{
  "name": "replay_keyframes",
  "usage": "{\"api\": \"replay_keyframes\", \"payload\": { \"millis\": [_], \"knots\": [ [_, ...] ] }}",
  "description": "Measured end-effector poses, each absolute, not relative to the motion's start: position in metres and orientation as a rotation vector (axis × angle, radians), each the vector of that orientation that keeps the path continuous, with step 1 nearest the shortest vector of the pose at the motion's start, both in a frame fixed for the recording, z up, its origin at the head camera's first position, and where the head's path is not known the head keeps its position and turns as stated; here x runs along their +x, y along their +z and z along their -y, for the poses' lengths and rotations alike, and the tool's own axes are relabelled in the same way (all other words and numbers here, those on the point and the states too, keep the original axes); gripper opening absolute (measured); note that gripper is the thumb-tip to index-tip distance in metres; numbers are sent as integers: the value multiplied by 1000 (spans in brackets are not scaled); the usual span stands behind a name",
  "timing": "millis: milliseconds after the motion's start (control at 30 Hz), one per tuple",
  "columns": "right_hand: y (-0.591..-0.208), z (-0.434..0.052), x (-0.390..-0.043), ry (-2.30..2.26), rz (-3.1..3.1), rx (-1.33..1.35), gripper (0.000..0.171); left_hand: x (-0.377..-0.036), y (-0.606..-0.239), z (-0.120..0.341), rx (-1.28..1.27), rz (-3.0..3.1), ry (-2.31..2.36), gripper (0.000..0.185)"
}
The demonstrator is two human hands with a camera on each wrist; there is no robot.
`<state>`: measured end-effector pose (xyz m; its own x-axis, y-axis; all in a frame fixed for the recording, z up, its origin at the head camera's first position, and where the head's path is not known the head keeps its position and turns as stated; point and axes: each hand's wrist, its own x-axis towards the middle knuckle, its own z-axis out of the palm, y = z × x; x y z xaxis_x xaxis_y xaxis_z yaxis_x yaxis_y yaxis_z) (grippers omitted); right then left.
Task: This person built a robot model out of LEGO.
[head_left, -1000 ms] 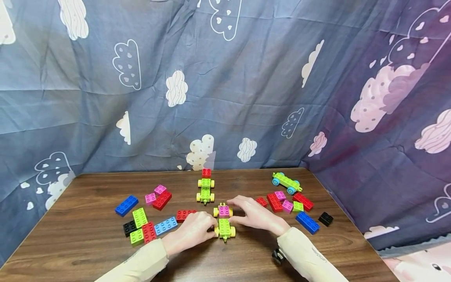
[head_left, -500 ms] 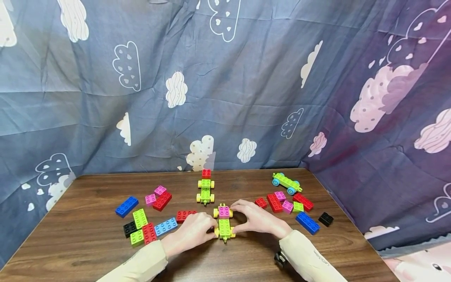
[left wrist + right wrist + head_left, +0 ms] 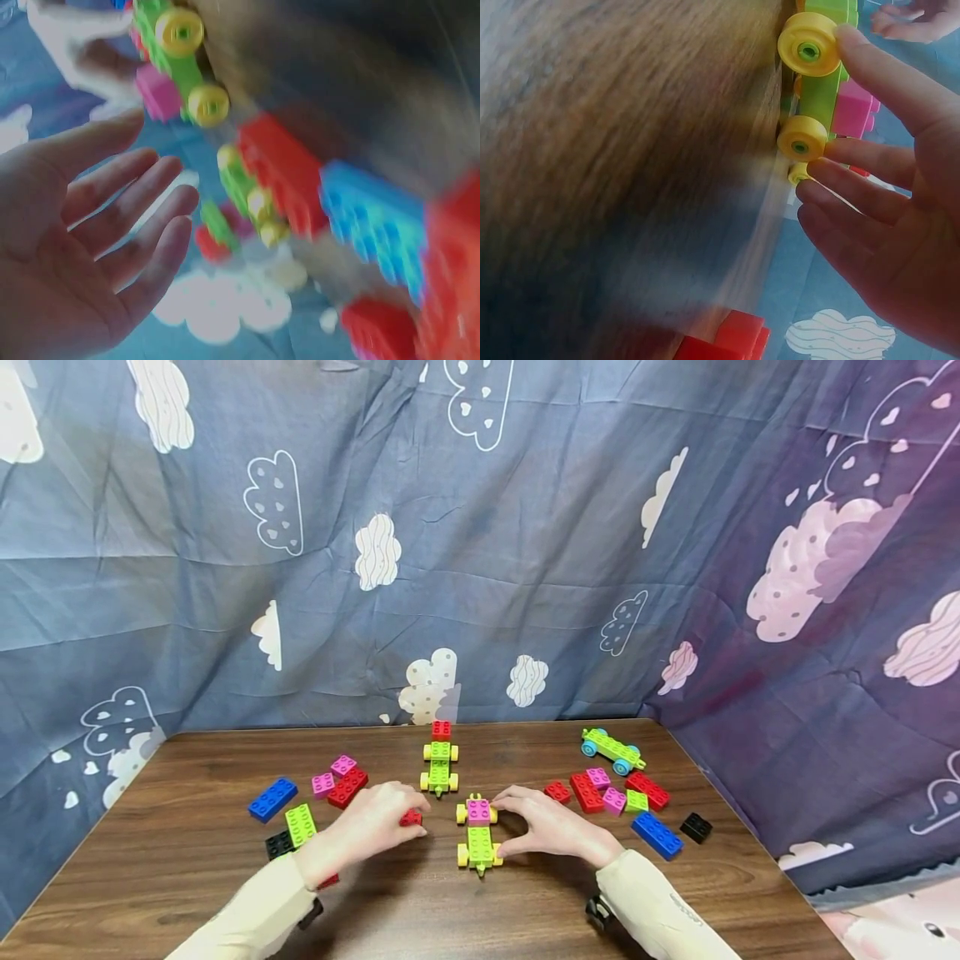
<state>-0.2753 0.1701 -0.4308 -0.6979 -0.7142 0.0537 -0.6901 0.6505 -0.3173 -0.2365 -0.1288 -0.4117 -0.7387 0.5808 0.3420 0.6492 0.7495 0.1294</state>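
Observation:
A green toy car with yellow wheels and a pink brick on its front stands on the wooden table. My right hand touches its right side, thumb on the near wheel and fingers by the far wheel. The right wrist view shows those fingers fairly straight against the car's wheels. My left hand hovers over a red brick left of the car. In the blurred left wrist view the left hand has straight fingers, holds nothing, and is beside the red brick.
Another green car with a red brick stands behind. A green car with blue wheels sits far right. Loose bricks lie right and left, plus a blue brick and a black one. Cloud-print fabric surrounds the table.
My left hand has let go of the car's left side and moved left and away to the red brick. The right hand stays at the car's right side.

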Motion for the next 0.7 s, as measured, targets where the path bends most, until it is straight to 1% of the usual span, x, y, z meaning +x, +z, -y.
{"api": "replay_keyframes", "payload": {
  "millis": [167, 367, 533, 700],
  "knots": [
    [-430, -171, -275, -483, -2780, -1182, 67, -240, -400, 164, -890, 2738, -338, 22],
    [-430, -171, -275, -491, -2778, -1190, 67, -244, -393, 211, -676, 2872, -403, 23],
    [-431, -171, -276, -496, -2785, -1204, 67, -250, -398, 242, -515, 2983, -470, 19],
    [-433, -171, -277, -502, -2782, -1206, 67, -255, -407, 260, -442, 3057, -470, 18]
  ]
}}
